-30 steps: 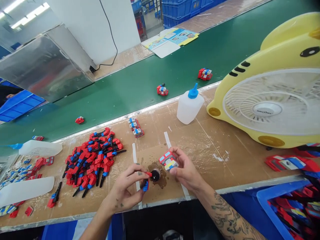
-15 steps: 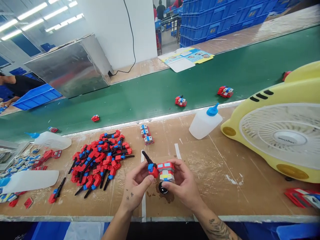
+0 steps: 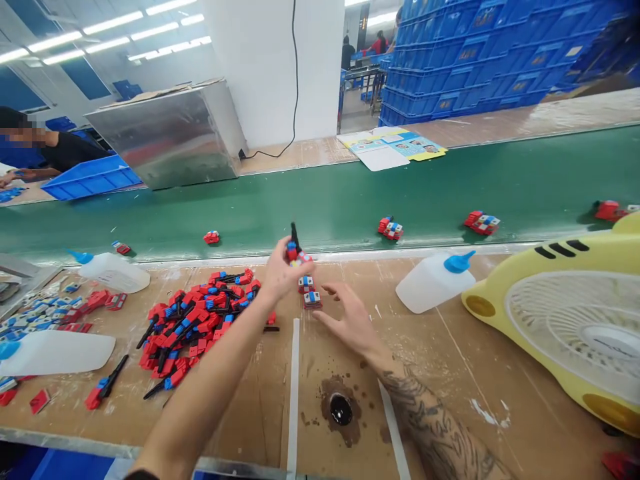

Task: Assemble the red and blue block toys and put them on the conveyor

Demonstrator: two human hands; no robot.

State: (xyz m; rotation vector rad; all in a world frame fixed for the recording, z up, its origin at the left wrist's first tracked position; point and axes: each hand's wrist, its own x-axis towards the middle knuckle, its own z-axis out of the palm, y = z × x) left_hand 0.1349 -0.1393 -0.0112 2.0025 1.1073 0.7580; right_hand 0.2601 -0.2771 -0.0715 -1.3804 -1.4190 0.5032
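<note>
Left hand [image 3: 281, 275]: pinching the red-and-blue toy piece [image 3: 291, 252] between thumb and fingers, its black barrel [image 3: 294, 233] pointing up; my grip hides part of it, so I can't tell how it is built lower down.
Toy piece's place: at the near edge of the green belt [image 3: 325, 193], just beyond the small blocks [image 3: 313, 300]; whether it touches anything beneath, I can't tell.
Right hand [image 3: 347, 320]: thumb and fingers spread, nothing between them that I can see, just beside the small blocks.
Small blocks: two in view, in a short row on the surface [image 3: 425, 400]; my left hand may hide more.
Pinch: I judge the thick red body the safer hold, as the thin barrel looks easy to knock.
Reach: taking one block by its sides, thumb against fingers, should leave its neighbour undisturbed.
Left forearm: it crosses in front of the red pile [image 3: 200, 313]; a raised elbow would lessen the risk of dragging pieces out.
Dark pot [image 3: 341, 409]: wet stains around it, between white tape strips [image 3: 293, 400]; best to give it a wide berth with my right wrist.
</note>
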